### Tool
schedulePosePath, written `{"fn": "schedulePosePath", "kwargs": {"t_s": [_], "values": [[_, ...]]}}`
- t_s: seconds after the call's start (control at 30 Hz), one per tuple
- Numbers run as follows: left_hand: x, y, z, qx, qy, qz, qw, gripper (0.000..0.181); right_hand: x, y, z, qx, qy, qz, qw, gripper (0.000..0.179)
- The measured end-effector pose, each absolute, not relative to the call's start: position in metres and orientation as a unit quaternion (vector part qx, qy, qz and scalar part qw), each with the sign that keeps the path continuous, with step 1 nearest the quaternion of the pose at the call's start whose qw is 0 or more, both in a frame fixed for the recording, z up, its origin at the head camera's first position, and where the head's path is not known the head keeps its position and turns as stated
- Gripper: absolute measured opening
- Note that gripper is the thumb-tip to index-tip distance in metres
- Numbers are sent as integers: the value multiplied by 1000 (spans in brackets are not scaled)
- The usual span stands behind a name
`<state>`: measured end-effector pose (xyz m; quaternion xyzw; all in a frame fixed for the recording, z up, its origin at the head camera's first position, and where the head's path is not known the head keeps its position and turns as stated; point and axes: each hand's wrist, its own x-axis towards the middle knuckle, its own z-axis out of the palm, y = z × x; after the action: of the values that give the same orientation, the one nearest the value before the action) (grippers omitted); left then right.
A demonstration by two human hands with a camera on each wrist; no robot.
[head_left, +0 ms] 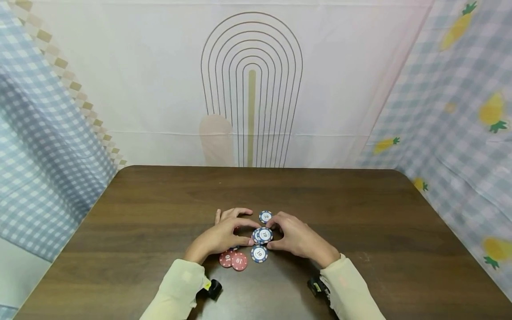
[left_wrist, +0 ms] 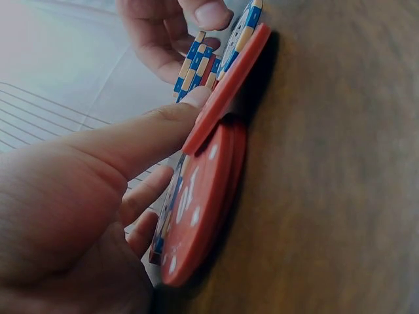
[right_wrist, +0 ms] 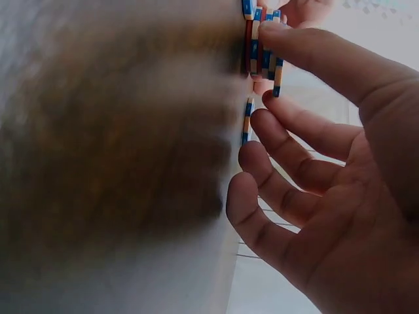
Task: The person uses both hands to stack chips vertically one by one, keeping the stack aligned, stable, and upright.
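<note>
A small stack of poker chips (head_left: 263, 235), with blue-and-white chips on top and red edges lower down, stands between the two hands. My left hand (head_left: 219, 234) pinches it from the left with thumb and index finger, its other fingers spread out behind. From the right, the thumb and index finger of my right hand (head_left: 298, 235) grip the stack. In the right wrist view the top blue chip (right_wrist: 278, 75) juts out past those below, and the three other fingers are loosely bent. Single blue chips lie behind (head_left: 266, 217) and in front (head_left: 259, 254) of the stack.
Two red chips (head_left: 239, 262) overlap on the brown wooden table (head_left: 140, 231), near the left wrist. More chips lie partly hidden beneath the left hand. Patterned cloths hang behind the table and along both sides.
</note>
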<state>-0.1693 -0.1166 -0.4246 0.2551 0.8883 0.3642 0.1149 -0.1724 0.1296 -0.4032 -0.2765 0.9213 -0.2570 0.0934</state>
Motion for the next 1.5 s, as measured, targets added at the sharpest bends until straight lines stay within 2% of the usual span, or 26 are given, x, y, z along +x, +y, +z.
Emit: {"fn": "schedulePosePath", "kwargs": {"t_s": [0.53,1.5], "values": [[-168,-116,-424,256,888,365,111,35,-173,128,-403,-289,910,-282,92,26],[-168,-118,-425,265,883,373,105,38,-172,128,-405,-290,913,-273,87,27]]}}
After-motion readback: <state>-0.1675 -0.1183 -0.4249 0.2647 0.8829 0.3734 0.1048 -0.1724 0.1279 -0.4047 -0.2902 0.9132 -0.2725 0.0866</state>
